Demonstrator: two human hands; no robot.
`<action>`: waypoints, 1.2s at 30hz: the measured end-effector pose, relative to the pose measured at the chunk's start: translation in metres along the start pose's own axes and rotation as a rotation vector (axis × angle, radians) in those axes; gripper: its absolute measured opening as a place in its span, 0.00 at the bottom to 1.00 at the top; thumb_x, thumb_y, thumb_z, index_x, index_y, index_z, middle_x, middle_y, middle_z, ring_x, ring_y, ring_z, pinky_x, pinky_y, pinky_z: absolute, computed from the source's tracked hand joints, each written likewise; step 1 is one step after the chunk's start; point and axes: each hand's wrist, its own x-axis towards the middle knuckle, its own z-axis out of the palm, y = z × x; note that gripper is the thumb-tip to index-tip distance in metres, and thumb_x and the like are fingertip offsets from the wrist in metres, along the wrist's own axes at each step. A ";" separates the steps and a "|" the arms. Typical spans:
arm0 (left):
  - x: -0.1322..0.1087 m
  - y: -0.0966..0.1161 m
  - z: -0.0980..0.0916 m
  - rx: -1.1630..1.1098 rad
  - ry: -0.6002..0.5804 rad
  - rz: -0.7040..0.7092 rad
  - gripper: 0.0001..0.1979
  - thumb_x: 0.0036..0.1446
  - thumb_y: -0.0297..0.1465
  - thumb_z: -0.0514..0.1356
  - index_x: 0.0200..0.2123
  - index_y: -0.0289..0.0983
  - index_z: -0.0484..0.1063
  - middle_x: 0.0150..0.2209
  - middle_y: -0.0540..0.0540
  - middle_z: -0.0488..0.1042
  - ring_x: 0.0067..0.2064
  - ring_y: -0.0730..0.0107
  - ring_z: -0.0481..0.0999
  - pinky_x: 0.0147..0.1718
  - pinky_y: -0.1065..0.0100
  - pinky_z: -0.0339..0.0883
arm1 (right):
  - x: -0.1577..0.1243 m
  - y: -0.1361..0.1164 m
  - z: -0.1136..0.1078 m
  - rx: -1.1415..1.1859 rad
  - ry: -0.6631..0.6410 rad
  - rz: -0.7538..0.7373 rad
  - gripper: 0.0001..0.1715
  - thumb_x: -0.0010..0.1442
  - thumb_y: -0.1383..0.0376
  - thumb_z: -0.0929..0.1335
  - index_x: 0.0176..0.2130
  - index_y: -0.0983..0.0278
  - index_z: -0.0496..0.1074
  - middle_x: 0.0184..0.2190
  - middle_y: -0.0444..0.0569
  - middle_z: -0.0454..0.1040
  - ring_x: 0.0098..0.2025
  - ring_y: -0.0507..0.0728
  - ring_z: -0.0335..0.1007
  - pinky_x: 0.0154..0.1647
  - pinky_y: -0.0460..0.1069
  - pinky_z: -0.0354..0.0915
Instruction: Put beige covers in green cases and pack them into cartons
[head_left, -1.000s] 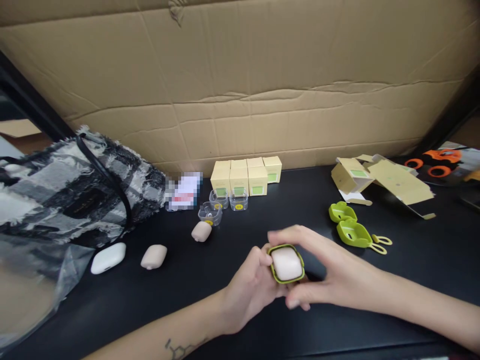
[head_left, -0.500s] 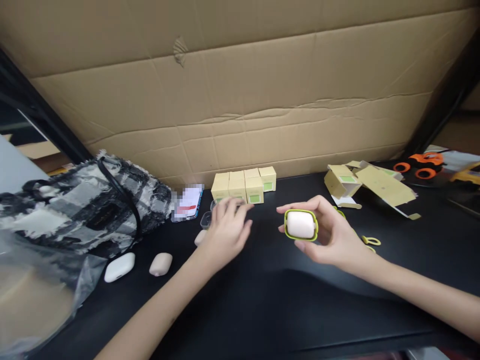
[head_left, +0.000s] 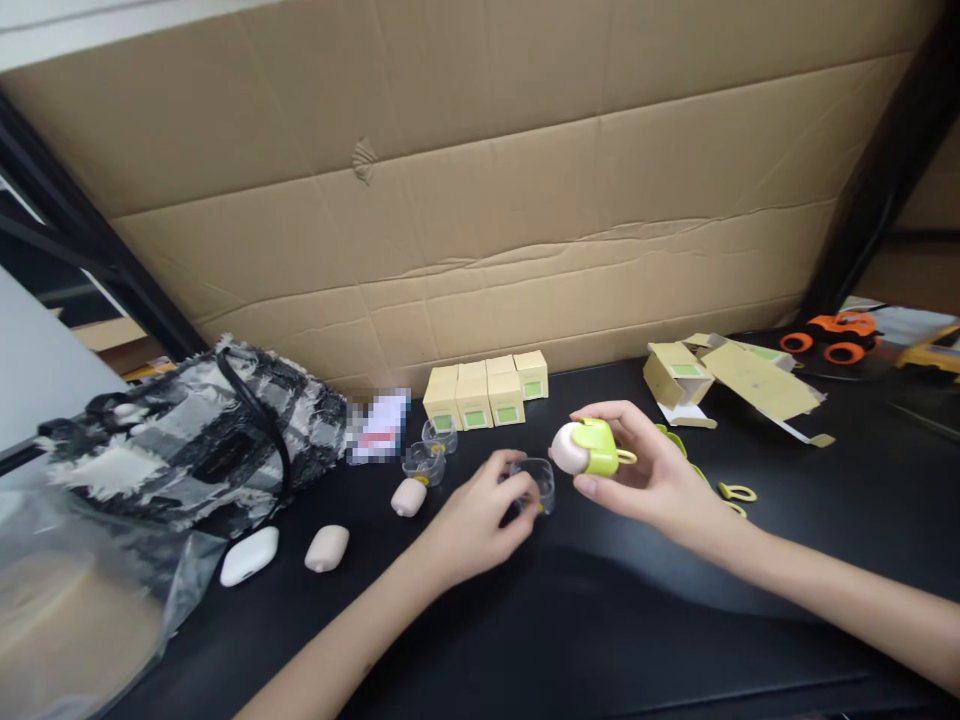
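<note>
My right hand (head_left: 645,470) grips a lime-green holder (head_left: 598,447) with a small loop, its fingers and thumb on the sides. A pale pink rounded piece (head_left: 570,449) sits in the holder and sticks out toward the left. My left hand (head_left: 487,515) has its fingers curled round a clear plastic cover (head_left: 541,482), just left of the holder and apart from it. Other clear plastic covers (head_left: 424,463) stand on the black table behind my left hand. Nearby lie a pink rounded piece (head_left: 409,497) and a second pink piece (head_left: 327,548).
Several small yellow boxes (head_left: 474,397) stand against the cardboard wall (head_left: 480,180). Opened boxes (head_left: 765,390) and green loops (head_left: 737,492) lie right. A white earbud case (head_left: 250,556), a phone (head_left: 380,428), a frayed bag (head_left: 195,430) and an orange toy truck (head_left: 836,337) are around.
My left hand has moved right from beside the clear covers, now with one cover in its fingers. My right hand has turned the green holder so its pink end faces left.
</note>
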 end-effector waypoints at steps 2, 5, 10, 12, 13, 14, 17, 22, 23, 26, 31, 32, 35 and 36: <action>-0.004 0.008 0.010 -0.123 -0.009 -0.021 0.06 0.61 0.33 0.55 0.40 0.40 0.68 0.48 0.41 0.68 0.48 0.63 0.72 0.48 0.62 0.67 | 0.000 0.001 -0.001 0.032 -0.061 0.035 0.23 0.56 0.66 0.70 0.50 0.57 0.61 0.39 0.45 0.73 0.40 0.54 0.75 0.37 0.48 0.73; -0.009 0.014 0.021 -0.405 0.026 -0.165 0.17 0.56 0.36 0.61 0.46 0.38 0.62 0.46 0.42 0.68 0.48 0.61 0.71 0.50 0.59 0.65 | 0.002 0.004 -0.005 -0.013 -0.127 0.019 0.28 0.56 0.65 0.71 0.53 0.57 0.59 0.44 0.46 0.72 0.42 0.55 0.75 0.41 0.50 0.73; -0.013 0.015 0.029 -0.565 0.048 -0.242 0.21 0.54 0.33 0.63 0.46 0.38 0.56 0.47 0.41 0.67 0.51 0.59 0.69 0.52 0.55 0.61 | 0.007 0.005 -0.013 -0.388 -0.296 -0.073 0.27 0.53 0.61 0.73 0.51 0.61 0.66 0.43 0.49 0.73 0.44 0.57 0.72 0.45 0.53 0.69; -0.013 0.014 0.030 -0.595 0.060 -0.262 0.22 0.53 0.33 0.64 0.45 0.39 0.54 0.46 0.41 0.67 0.51 0.59 0.69 0.52 0.55 0.61 | 0.008 0.005 -0.014 -0.462 -0.347 -0.100 0.26 0.55 0.59 0.72 0.51 0.61 0.68 0.43 0.49 0.73 0.46 0.58 0.71 0.47 0.53 0.67; -0.013 0.014 0.031 -0.608 0.066 -0.274 0.23 0.52 0.34 0.64 0.44 0.39 0.53 0.46 0.41 0.67 0.51 0.59 0.69 0.52 0.54 0.61 | 0.008 0.005 -0.014 -0.477 -0.364 -0.106 0.26 0.55 0.59 0.72 0.52 0.61 0.68 0.43 0.49 0.73 0.46 0.58 0.71 0.47 0.52 0.67; -0.012 0.013 0.031 -0.620 0.067 -0.281 0.24 0.52 0.35 0.64 0.44 0.39 0.52 0.46 0.41 0.67 0.51 0.59 0.69 0.52 0.54 0.62 | 0.008 0.006 -0.014 -0.490 -0.385 -0.105 0.26 0.56 0.58 0.71 0.53 0.61 0.68 0.43 0.49 0.73 0.46 0.58 0.71 0.46 0.52 0.67; -0.012 0.012 0.034 -0.623 0.066 -0.266 0.24 0.51 0.33 0.64 0.44 0.40 0.51 0.46 0.42 0.66 0.50 0.60 0.70 0.51 0.55 0.63 | 0.006 0.009 -0.012 -0.542 -0.444 -0.072 0.27 0.57 0.58 0.70 0.55 0.60 0.68 0.43 0.50 0.71 0.45 0.58 0.71 0.45 0.51 0.67; -0.012 0.011 0.035 -0.587 0.075 -0.227 0.23 0.52 0.33 0.64 0.43 0.41 0.51 0.44 0.45 0.66 0.49 0.62 0.70 0.50 0.55 0.64 | 0.006 0.010 -0.011 -0.585 -0.474 -0.034 0.27 0.56 0.58 0.71 0.54 0.61 0.69 0.42 0.49 0.71 0.44 0.58 0.71 0.44 0.50 0.67; -0.012 0.010 0.035 -0.579 0.077 -0.222 0.23 0.52 0.33 0.64 0.43 0.41 0.51 0.44 0.45 0.66 0.48 0.62 0.70 0.50 0.55 0.64 | 0.006 0.009 -0.012 -0.589 -0.478 -0.032 0.27 0.56 0.58 0.71 0.53 0.61 0.69 0.42 0.49 0.71 0.44 0.58 0.71 0.44 0.50 0.67; -0.013 0.010 0.035 -0.565 0.079 -0.218 0.23 0.52 0.34 0.64 0.44 0.42 0.52 0.44 0.46 0.66 0.49 0.63 0.70 0.50 0.55 0.64 | 0.007 0.007 -0.012 -0.606 -0.489 -0.026 0.27 0.55 0.57 0.72 0.53 0.60 0.69 0.43 0.48 0.72 0.45 0.58 0.71 0.44 0.50 0.67; -0.013 0.010 0.034 -0.570 0.084 -0.214 0.24 0.52 0.36 0.64 0.44 0.41 0.52 0.45 0.46 0.66 0.48 0.63 0.70 0.51 0.54 0.65 | 0.006 0.004 -0.012 -0.614 -0.505 -0.027 0.25 0.57 0.58 0.71 0.53 0.59 0.68 0.43 0.47 0.71 0.45 0.57 0.71 0.45 0.50 0.66; -0.013 0.010 0.034 -0.565 0.082 -0.219 0.24 0.52 0.36 0.64 0.45 0.41 0.53 0.45 0.45 0.66 0.48 0.63 0.70 0.51 0.55 0.65 | 0.005 0.003 -0.012 -0.620 -0.510 -0.031 0.25 0.57 0.58 0.71 0.53 0.59 0.68 0.43 0.47 0.71 0.45 0.56 0.71 0.45 0.50 0.66; -0.013 0.010 0.034 -0.555 0.076 -0.231 0.24 0.51 0.34 0.64 0.45 0.41 0.53 0.45 0.45 0.66 0.48 0.63 0.70 0.51 0.55 0.65 | 0.003 0.000 -0.010 -0.643 -0.522 -0.031 0.23 0.57 0.59 0.70 0.52 0.59 0.68 0.43 0.47 0.71 0.44 0.56 0.71 0.44 0.50 0.67; -0.013 0.009 0.035 -0.554 0.077 -0.230 0.23 0.51 0.34 0.64 0.44 0.41 0.53 0.45 0.45 0.66 0.48 0.63 0.70 0.51 0.55 0.65 | 0.002 -0.001 -0.009 -0.648 -0.524 -0.029 0.22 0.58 0.60 0.69 0.52 0.59 0.69 0.43 0.48 0.71 0.44 0.57 0.71 0.44 0.50 0.67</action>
